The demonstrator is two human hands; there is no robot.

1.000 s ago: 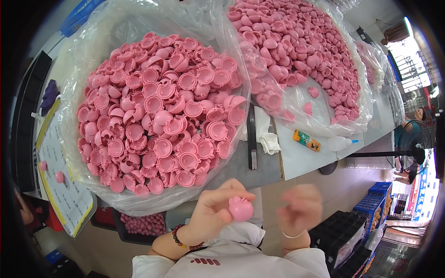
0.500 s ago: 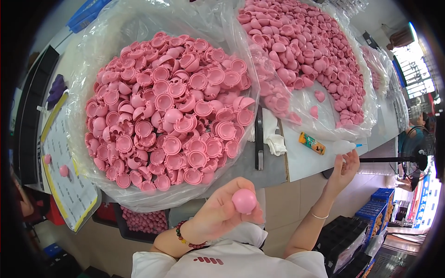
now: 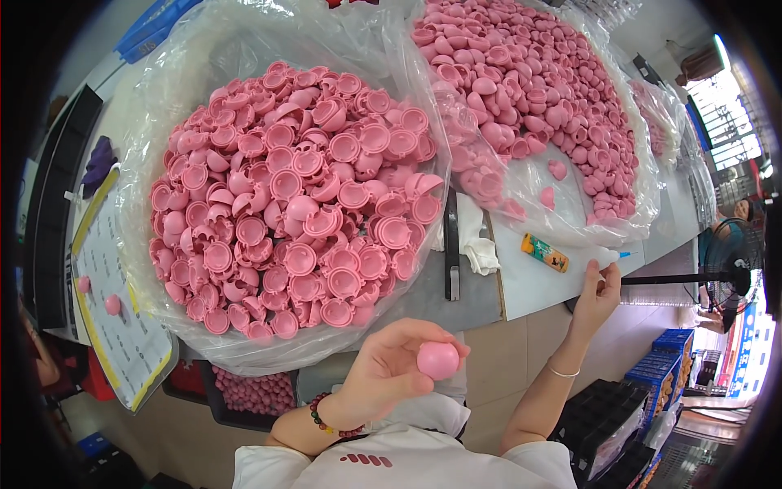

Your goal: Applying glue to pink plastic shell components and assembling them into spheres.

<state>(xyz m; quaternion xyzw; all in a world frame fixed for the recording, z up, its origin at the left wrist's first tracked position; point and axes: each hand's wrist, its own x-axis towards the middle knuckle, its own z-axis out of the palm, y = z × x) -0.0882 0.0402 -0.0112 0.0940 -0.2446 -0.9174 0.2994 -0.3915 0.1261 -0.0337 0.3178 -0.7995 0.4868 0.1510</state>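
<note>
My left hand (image 3: 387, 371) is closed round a smooth pink ball (image 3: 438, 360), held above the lap between thumb and fingers. At the table's right edge, my right hand (image 3: 599, 297) has its thumb and fingertips on a small whitish bottle (image 3: 605, 257) with a thin blue tip. The fingers partly hide this bottle. Close to it lies an orange and green tube-shaped container (image 3: 545, 253). In front of me a clear plastic bag (image 3: 147, 244) lies spread on the table with a heap of pink half-shells (image 3: 285, 204).
A second clear bag at the back right holds more pink shells (image 3: 529, 90). A black bar-shaped tool (image 3: 453, 253) and a white cloth (image 3: 479, 244) lie between. A bin of pink balls (image 3: 252, 391) stands below the table. A fan (image 3: 733, 261) is at right.
My right hand's fingers have drawn together on the whitish bottle, whose blue tip has shifted slightly left. My left hand has turned, bringing the pink ball slightly right and down.
</note>
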